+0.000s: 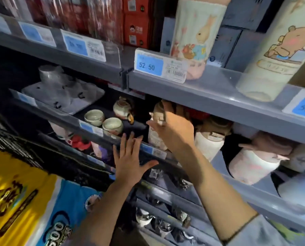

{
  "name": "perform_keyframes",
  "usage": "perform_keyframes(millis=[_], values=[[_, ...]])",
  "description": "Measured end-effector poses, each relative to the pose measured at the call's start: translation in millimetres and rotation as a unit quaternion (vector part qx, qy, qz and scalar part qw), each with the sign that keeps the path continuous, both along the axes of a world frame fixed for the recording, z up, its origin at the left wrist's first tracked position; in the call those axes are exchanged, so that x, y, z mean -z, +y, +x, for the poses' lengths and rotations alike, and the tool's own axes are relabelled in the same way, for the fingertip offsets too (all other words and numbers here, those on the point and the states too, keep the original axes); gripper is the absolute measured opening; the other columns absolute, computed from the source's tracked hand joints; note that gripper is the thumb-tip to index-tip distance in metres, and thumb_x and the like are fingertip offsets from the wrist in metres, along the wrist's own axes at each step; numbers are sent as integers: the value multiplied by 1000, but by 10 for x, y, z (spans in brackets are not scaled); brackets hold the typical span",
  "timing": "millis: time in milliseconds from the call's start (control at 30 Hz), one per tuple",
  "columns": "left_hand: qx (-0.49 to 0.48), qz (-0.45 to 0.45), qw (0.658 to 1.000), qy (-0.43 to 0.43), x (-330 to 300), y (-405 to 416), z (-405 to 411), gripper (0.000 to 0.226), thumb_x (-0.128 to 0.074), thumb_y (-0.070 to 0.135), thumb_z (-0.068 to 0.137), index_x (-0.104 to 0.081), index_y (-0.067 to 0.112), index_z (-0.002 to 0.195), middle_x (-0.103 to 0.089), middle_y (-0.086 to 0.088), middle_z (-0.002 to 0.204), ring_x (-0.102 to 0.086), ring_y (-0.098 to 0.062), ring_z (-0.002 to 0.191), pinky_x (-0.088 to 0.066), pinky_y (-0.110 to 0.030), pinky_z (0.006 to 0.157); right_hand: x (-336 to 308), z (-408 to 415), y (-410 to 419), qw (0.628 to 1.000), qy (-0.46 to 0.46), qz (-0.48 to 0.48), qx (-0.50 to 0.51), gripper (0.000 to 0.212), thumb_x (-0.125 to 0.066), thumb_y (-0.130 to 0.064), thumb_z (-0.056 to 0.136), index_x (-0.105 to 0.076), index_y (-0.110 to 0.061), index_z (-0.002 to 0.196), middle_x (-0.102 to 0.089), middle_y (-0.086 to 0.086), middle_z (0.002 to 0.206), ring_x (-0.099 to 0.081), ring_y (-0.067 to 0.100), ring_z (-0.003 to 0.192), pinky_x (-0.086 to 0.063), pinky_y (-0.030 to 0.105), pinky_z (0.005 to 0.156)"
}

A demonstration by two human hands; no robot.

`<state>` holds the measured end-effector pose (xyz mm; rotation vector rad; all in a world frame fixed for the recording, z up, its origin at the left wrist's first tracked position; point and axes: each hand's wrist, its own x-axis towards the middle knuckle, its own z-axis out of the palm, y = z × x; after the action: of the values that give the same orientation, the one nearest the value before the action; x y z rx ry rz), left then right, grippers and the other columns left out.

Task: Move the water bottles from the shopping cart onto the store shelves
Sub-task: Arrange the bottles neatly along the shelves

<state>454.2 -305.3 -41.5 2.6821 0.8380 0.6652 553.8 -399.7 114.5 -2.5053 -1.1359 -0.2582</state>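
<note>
Reaching arm: the right forearm rises from the lower right, wrist bent, carrying the right hand (173, 128) under the edge of the upper shelf (201, 89) and into the middle shelf (98, 126).
Right grip: grasping the water bottle (157, 137), fingers curled over its brownish lid end and the thumb side against its pale body; a ring shows on one finger.
Water bottle: upright or nearly so on the middle shelf, directly under the right palm, behind the price strip at the shelf lip.
Left arm: the left forearm comes up from the bottom centre, wrist straight.
Left grip: released; the left hand (130, 162) is flat with fingers spread and thumb out to the side, holding nothing, below and left of the right hand, in front of the middle shelf's edge. Whether it touches the edge I cannot tell.
Right of the right grip: more pale bottles with brown lids (210, 142) stand on the same shelf, the closest just beside the held one.
Left of the right grip: a small teapot (123, 110) and two glazed cups (103, 121).
Above the right grip: a price tag reading 52 50 (149, 65) and two cartoon-print bottles (196, 38) on the upper shelf.
Far below-left of the left grip: a yellow and blue package (23, 197).
</note>
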Motion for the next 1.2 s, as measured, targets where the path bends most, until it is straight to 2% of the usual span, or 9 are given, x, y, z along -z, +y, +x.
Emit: perform_keyframes(millis=[233,400,567,700,867,933,1000,1133,1200], values=[[37,38,998,30,-14,121,-90,83,-13,79,85,-32,24,144,-36,-7,152,-25,-29,138,-37,-69,95,-53,29,-43,997,71,7,22,61,-55,-51,90,-44,-14,137,-66,16,107,-59,34,105,-43,38,85],[49,49,998,2,49,105,-66,82,-30,75,81,-34,21,142,-34,-7,152,-29,-32,139,-38,-70,93,-73,50,-109,997,61,-22,36,53,-56,-44,92,-45,-17,136,-65,12,110,-57,34,107,-42,36,86],[35,70,997,-8,56,103,-47,82,-34,72,79,-35,19,141,-30,-9,152,-31,-35,137,-43,-67,90,-30,-170,-1,996,-58,-5,75,42,-53,-44,92,-52,-14,121,-65,15,104,-59,39,99,-43,39,77],[40,91,995,-15,35,102,-48,81,-34,71,80,-36,18,141,-30,-5,152,-39,-37,133,-46,-64,89,-70,-268,195,987,-42,1,153,54,-52,-64,86,-56,-11,94,-67,13,96,-62,35,91,-36,33,65],[64,139,988,-29,92,222,-74,76,-25,71,86,-38,19,140,-35,-2,148,-44,-37,130,-38,-68,94,-70,-120,112,993,40,-2,115,47,-55,-52,90,-42,-13,67,-50,0,67,-59,30,83,-32,31,65],[65,151,986,-30,93,239,-86,75,-30,70,84,-38,20,140,-35,-1,148,-49,-37,128,-37,-67,96,-96,-47,16,991,109,11,72,40,-59,-49,88,-55,-10,91,-53,2,71,-57,27,81,-37,32,67],[64,151,985,-43,102,230,-79,77,-45,67,80,-37,20,140,-35,-1,147,-50,-38,127,-38,-68,95,-128,-7,-77,989,138,25,43,47,-61,-46,87,-52,-13,120,-61,5,87,-58,26,88,-42,33,73],[58,142,987,-46,100,218,-78,76,-41,67,79,-38,21,140,-36,0,147,-49,-37,128,-40,-66,93,-42,-66,-173,997,1,-9,80,32,-56,-28,93,-53,-13,122,-63,12,107,-55,34,103,-36,32,74],[55,137,988,-36,96,216,-82,76,-37,67,79,-38,22,140,-36,0,147,-48,-36,129,-41,-66,93,47,-177,-173,995,-3,11,96,42,-55,-12,91,-47,-15,131,-55,17,114,-48,37,106,-34,33,77]])
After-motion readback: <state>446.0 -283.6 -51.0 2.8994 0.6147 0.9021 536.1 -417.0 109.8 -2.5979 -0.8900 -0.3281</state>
